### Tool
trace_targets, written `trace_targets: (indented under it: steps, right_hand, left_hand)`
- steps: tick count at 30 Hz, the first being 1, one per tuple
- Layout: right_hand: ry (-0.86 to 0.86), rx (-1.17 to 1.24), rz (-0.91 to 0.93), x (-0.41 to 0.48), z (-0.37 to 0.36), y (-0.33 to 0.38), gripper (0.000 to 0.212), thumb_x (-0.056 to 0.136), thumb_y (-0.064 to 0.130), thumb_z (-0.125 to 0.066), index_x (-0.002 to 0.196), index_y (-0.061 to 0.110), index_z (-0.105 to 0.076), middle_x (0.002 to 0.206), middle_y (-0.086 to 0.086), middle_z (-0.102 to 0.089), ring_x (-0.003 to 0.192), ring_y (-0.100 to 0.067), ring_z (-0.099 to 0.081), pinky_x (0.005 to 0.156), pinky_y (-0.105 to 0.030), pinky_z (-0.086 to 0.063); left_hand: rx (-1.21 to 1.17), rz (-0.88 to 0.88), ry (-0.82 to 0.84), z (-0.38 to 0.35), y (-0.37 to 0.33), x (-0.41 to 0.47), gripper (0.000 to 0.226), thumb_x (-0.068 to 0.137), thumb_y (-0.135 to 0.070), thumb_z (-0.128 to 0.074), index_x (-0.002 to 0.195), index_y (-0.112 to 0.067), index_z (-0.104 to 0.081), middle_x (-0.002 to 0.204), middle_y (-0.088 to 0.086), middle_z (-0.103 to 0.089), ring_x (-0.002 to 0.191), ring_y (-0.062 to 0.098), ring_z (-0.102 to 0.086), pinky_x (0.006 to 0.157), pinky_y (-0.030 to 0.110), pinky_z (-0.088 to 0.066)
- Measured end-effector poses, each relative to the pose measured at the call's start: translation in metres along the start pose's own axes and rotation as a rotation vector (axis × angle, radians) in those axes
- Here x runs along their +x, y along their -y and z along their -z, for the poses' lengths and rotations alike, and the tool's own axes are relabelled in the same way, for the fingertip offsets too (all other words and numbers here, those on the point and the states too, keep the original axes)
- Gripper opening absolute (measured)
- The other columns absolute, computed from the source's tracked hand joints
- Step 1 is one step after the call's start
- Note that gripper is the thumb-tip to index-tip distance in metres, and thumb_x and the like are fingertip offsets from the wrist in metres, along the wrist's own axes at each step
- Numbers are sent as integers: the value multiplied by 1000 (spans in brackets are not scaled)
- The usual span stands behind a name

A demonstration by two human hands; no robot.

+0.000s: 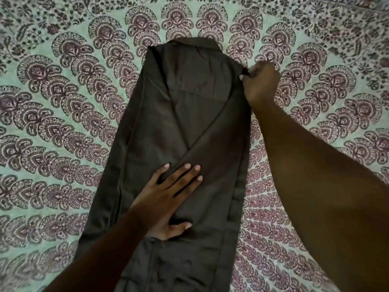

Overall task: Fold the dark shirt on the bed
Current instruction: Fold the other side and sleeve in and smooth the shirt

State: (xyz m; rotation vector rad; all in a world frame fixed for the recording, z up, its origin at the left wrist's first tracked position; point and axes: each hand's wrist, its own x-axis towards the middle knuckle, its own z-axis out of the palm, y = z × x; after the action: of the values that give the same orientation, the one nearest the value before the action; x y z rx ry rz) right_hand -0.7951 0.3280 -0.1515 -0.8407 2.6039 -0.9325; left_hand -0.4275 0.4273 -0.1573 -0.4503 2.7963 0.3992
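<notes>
View: head camera, looking down at the bed; the only view I have.
Bed: green-and-maroon patterned cover [63,102]; the shirt lies directly on it.
Dark shirt, position: the dark shirt [189,91] lies lengthwise down the middle of the bed, collar [189,42] at the far end, hem running out of the frame's lower edge near me. Both sides are turned in, so it reads as one long narrow strip.
Sleeve: one sleeve [210,148] lies diagonally across the top layer, from the right shoulder down toward the centre.
Left hand: the left hand [168,199] lies flat on the lower end of that sleeve, fingers [185,169] straight and spread; pressing, not gripping.
Right hand: the right hand [262,83] is at the shirt's right edge near the shoulder, fingers curled together and pinched on the cloth edge. I cannot tell how much cloth is inside the pinch.
Handling (my judgement): light, thin, limp cloth with no stiffness of its own. It will sag, and the turned-in layers will slide apart if lifted from one point. Not fragile.
Where to hold (my judgement): pinch through all layers at both corners of one end, then carry that end over with a flat palm on the fold line.
Stage (my judgement): lengthwise folds are in; crosswise fold not yet made.
Risk: the sleeve could slip out of the strip when an end is raised.
</notes>
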Motion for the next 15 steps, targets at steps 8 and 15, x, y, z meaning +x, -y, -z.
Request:
trace_targets:
  steps: [8, 15]
  right_hand:
    - [-17, -122, 135, -101, 18, -24, 35, 88, 27, -75, 118, 9, -68, 122, -17, -59, 115, -33, -56, 93, -34, -42]
    - [30, -150, 70, -253, 29, -62, 34, 92, 35, -73, 117, 12, -69, 114, -16, -58, 110, -37, -57, 93, -51, -48]
  left_hand:
    - [39, -5, -39, -4, 0, -2, 113, 80, -79, -47, 167, -17, -9, 176, 4, 2, 162, 23, -1, 125, 62, -15]
    - [72, -12, -121, -10, -2, -6, 109, 85, -82, -40, 167, -19, -7, 176, 4, 2, 162, 22, -2, 126, 59, -12]
